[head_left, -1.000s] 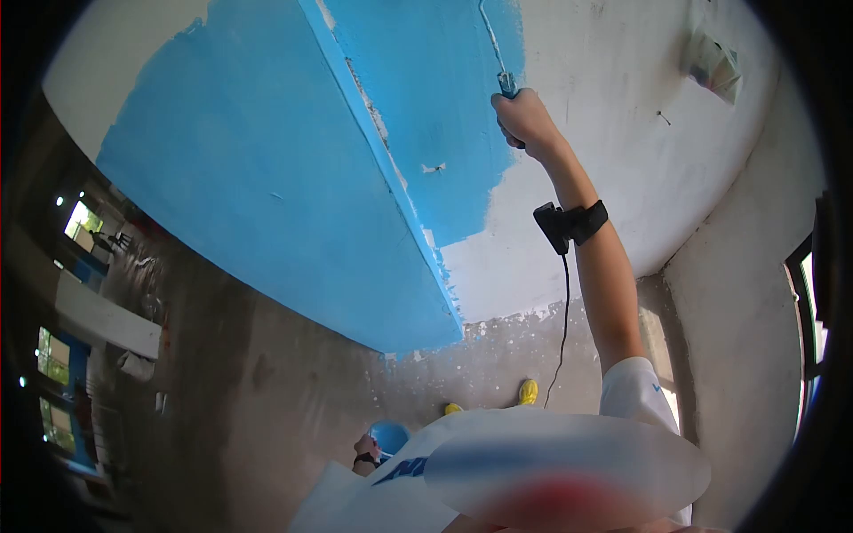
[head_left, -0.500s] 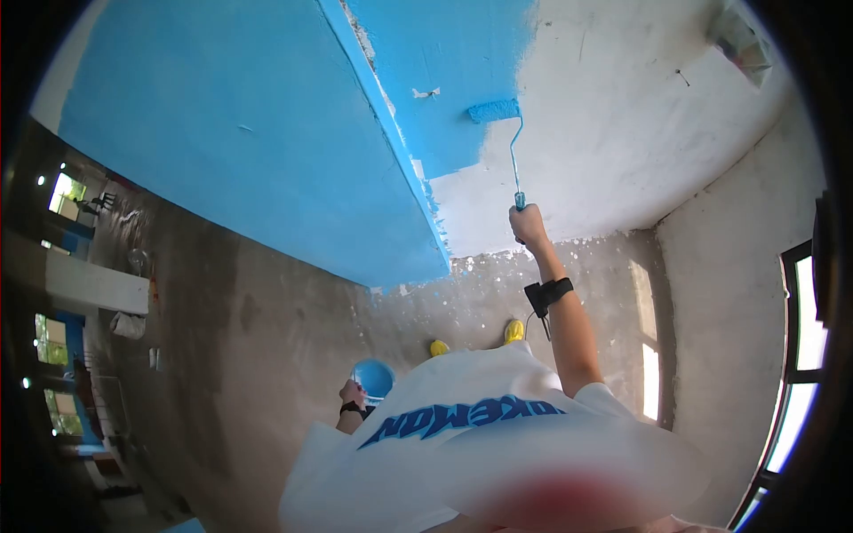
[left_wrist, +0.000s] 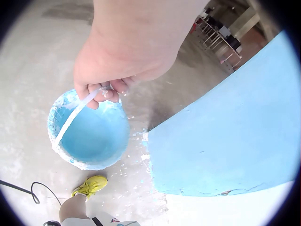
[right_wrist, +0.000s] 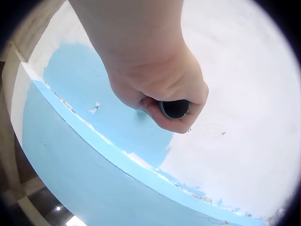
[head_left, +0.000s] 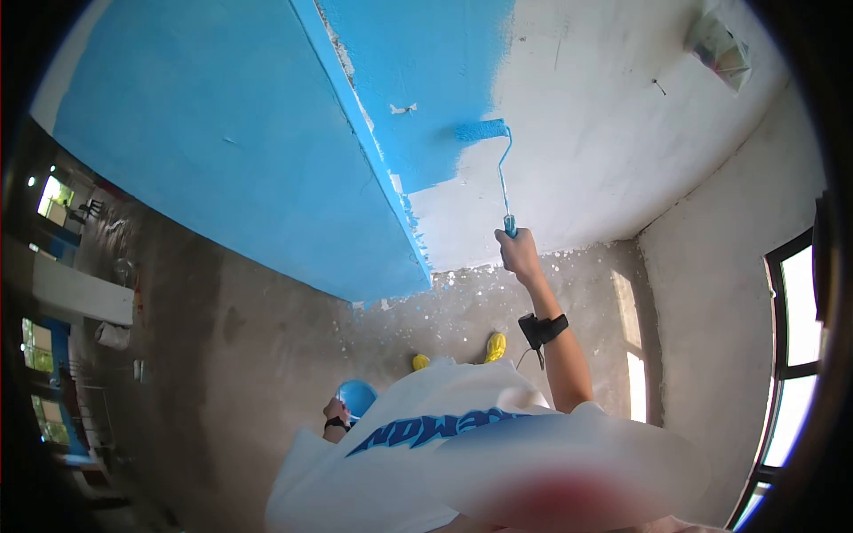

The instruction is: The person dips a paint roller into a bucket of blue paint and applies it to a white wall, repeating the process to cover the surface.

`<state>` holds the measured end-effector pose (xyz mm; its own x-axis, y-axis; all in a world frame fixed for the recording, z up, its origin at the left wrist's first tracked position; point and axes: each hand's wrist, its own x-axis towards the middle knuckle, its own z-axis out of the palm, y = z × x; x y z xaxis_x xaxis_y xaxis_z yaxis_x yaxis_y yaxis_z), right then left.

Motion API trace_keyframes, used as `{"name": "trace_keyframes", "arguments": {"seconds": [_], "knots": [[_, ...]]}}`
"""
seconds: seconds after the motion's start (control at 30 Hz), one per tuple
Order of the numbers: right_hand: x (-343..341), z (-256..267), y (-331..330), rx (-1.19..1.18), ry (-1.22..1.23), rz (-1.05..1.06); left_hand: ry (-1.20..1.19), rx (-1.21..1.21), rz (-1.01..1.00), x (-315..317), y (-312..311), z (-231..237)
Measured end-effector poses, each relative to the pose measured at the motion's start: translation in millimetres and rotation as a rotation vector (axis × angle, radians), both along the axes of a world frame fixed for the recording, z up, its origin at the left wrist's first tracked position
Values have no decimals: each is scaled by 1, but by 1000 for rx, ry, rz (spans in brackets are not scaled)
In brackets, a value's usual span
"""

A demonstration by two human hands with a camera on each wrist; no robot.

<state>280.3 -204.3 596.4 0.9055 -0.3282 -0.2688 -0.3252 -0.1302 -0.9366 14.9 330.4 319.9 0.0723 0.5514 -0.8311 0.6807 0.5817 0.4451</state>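
My right hand (head_left: 518,252) grips the handle of a paint roller (head_left: 481,131), whose blue head lies on the wall near the edge between blue paint and white wall. In the right wrist view the fingers of my right hand (right_wrist: 157,94) wrap the handle, its dark round end (right_wrist: 175,109) facing the camera; the roller head is hidden. Down at the left, my left hand (head_left: 336,410) holds a blue bucket (head_left: 357,400). In the left wrist view that hand (left_wrist: 122,61) has its fingers curled round the white bail (left_wrist: 75,113), above the bucket (left_wrist: 91,136) with blue paint inside.
A blue-painted wall projection (head_left: 222,151) stands left of the white wall (head_left: 586,133). A bag (head_left: 720,51) hangs at upper right, near a nail (head_left: 658,86). Yellow shoes (head_left: 496,346) stand on the speckled floor (head_left: 267,355); windows (head_left: 800,306) are at right.
The roller head, out of view at first, has come down the wall into view with my right hand. Over the last half second it shifts slightly left and lower in the picture. The bucket stays held.
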Motion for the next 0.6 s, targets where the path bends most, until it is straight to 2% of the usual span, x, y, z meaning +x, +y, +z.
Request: {"name": "trace_keyframes", "arguments": {"seconds": [0.13, 0.2, 0.37, 0.5, 0.53, 0.6], "knots": [[20, 95, -20, -17, -156, 19, -33, -8, -28, -3, 8, -14], [36, 139, -31, 42, -232, 44, -166, -81, -32, -5, 19, -30], [72, 223, -43, 139, -379, 108, -114, 4, -26, 7, -1, -7], [104, 221, -49, 108, -312, 104, -131, 9, -33, 16, -9, 1], [108, 209, -49, 30, -307, 78, -147, 10, -34, 18, -10, -1], [115, 173, -53, 51, -286, 86, -136, 20, -41, 22, -11, -3]]}}
